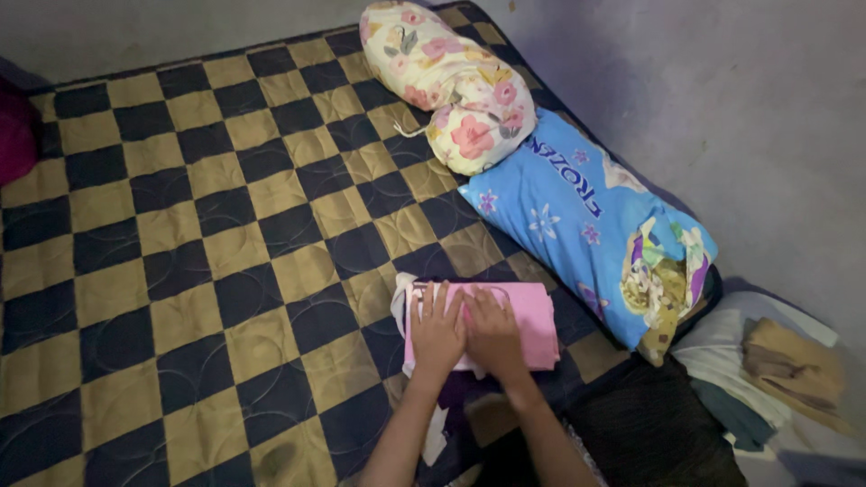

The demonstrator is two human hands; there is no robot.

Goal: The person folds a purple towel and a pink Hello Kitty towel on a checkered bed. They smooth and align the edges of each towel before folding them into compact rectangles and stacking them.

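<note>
A folded pink cloth point(532, 316) lies on top of a small stack of folded clothes on the checkered mattress point(207, 225). My left hand point(436, 332) rests flat on the left part of the pink cloth, fingers spread and pointing away from me. Beside it, touching, my right hand point(494, 332) presses flat on the middle of the same cloth. A white garment edge point(400, 298) shows under the pink cloth on the left. Neither hand grips anything.
A blue cartoon-print pillow point(577, 216) lies right of the stack, with a floral bolster point(451, 81) behind it. More folded clothes, white and tan point(785, 361), lie at the far right by the grey wall. A dark red item point(13, 131) sits at the left edge.
</note>
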